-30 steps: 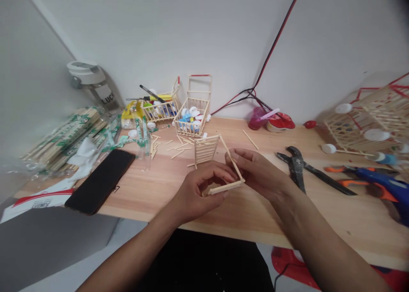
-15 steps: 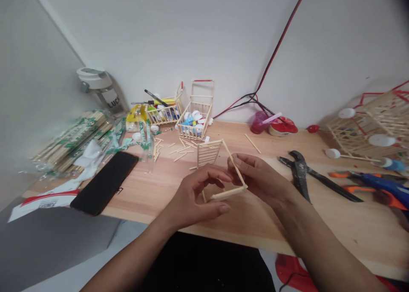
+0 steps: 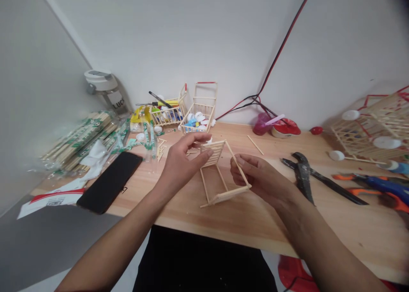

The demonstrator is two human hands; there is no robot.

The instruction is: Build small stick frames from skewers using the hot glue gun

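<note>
A small frame of thin wooden sticks (image 3: 230, 193) stands tilted over the table in front of me, with a slatted panel (image 3: 216, 152) at its far end. My right hand (image 3: 255, 174) is closed on the frame's right side stick, thumb and fingers pinching it. At the far left corner is my left hand (image 3: 187, 157), its thumb and fingers apart around the slatted panel's edge. The thumb tip overlaps the slats; whether it presses on them I cannot tell. Short loose sticks (image 3: 160, 149) lie behind my left hand, which partly hides them.
Two stick baskets (image 3: 166, 118) filled with bottle caps stand by the wall. Left are a phone (image 3: 110, 182), bagged sticks (image 3: 79, 136) and a lidded bottle (image 3: 107, 89). Right are black pliers (image 3: 303, 177), blue-orange pliers (image 3: 380, 185), a purple cup (image 3: 262, 125) and a larger stick model (image 3: 367, 134).
My left hand has moved from the near bar of the frame up and away to the slatted far end. My right hand keeps its hold. The view has shifted slightly.
</note>
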